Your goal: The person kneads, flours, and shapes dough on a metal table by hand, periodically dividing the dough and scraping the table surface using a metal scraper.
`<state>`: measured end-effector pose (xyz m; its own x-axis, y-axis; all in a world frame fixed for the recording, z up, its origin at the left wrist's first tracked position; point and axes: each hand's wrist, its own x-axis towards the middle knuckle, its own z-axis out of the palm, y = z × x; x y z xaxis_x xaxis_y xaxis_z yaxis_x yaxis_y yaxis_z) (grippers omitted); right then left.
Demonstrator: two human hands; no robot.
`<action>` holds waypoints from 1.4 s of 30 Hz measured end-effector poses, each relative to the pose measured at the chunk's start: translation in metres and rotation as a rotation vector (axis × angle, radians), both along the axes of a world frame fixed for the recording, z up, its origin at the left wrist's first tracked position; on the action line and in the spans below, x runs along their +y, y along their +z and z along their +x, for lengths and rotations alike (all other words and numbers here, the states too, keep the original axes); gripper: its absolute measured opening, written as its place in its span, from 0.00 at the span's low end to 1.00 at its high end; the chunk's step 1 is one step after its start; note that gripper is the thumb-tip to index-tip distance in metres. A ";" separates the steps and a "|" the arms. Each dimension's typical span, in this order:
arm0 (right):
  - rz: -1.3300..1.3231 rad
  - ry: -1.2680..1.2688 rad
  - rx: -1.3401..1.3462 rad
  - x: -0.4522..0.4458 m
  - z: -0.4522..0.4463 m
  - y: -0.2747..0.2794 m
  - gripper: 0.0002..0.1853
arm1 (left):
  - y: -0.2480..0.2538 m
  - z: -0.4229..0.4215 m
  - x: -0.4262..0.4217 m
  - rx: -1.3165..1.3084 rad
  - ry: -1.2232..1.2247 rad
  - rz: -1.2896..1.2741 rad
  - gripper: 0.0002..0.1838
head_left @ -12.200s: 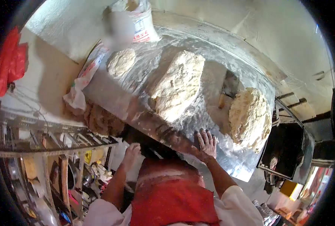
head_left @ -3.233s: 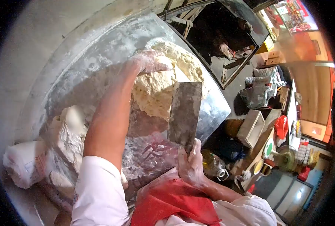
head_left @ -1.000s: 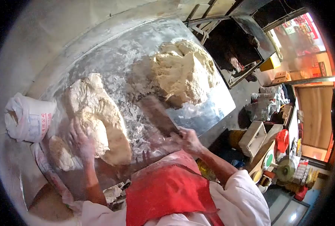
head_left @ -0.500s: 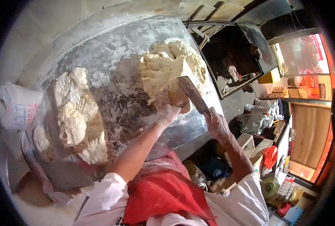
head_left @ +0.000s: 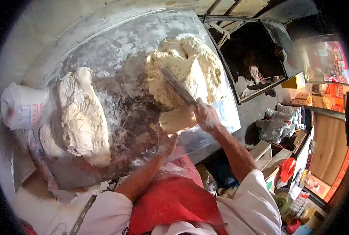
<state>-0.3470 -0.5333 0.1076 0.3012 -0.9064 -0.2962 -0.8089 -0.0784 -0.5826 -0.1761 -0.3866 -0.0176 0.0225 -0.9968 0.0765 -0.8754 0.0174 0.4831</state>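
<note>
L hand comes up from lower left, forearm slanting toward the middle, wrist bent up; fingers & thumb cupped round the near side of a cut dough lump, so it's gripping that; lump sits in front of the big dough heap at the table's right end, can't tell if the two touch; R hand reaches in from lower right, forearm angled up & left, fist closed on the handle end of a flat metal blade; blade tilts up-left, its far end over the heap; R knuckles just beside the lump, hands near each other but apart; long dough slab lies well left on the floury table, w/ a smaller dough piece & a white sack beyond it.
</note>
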 end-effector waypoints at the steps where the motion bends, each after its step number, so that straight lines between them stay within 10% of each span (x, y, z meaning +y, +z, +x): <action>1: -0.004 -0.023 -0.033 0.003 -0.004 0.010 0.08 | 0.003 0.000 0.001 0.549 0.192 0.151 0.47; 2: -0.011 -0.015 0.059 0.009 -0.011 0.027 0.07 | 0.006 -0.003 0.006 1.101 0.388 0.316 0.44; 7: -0.217 0.141 0.178 0.066 -0.085 0.022 0.08 | 0.012 0.010 -0.016 1.390 0.411 0.294 0.32; 9: -0.353 0.217 0.216 0.103 -0.120 -0.017 0.09 | 0.007 0.026 -0.018 0.982 0.160 0.253 0.27; 10: -0.382 0.197 0.233 0.121 -0.125 -0.038 0.09 | -0.017 0.029 -0.011 0.396 -0.029 -0.159 0.19; 11: -0.057 0.068 0.259 0.116 -0.104 -0.010 0.11 | -0.005 0.032 -0.021 0.846 0.122 0.127 0.18; 21: 0.380 -0.306 -0.094 0.168 0.018 0.020 0.17 | 0.244 0.239 -0.026 1.145 0.186 0.097 0.05; 26: 0.396 -0.266 -0.168 0.189 0.049 0.001 0.19 | 0.328 0.334 -0.048 0.468 0.323 -0.277 0.21; 31: 0.363 -0.355 -0.143 0.207 0.074 0.023 0.16 | 0.172 0.450 -0.097 -0.404 -0.011 -0.235 0.35; 33: 0.363 -0.397 -0.177 0.217 0.084 0.026 0.16 | 0.155 0.411 -0.083 -0.871 -0.084 0.235 0.39; 37: 0.288 -0.609 -0.417 0.244 0.081 0.018 0.15 | 0.049 0.457 -0.116 -0.531 -0.120 -0.128 0.39; 42: 0.221 -0.970 -0.748 0.252 0.087 -0.020 0.13 | 0.115 0.422 -0.106 -0.517 -0.016 0.091 0.35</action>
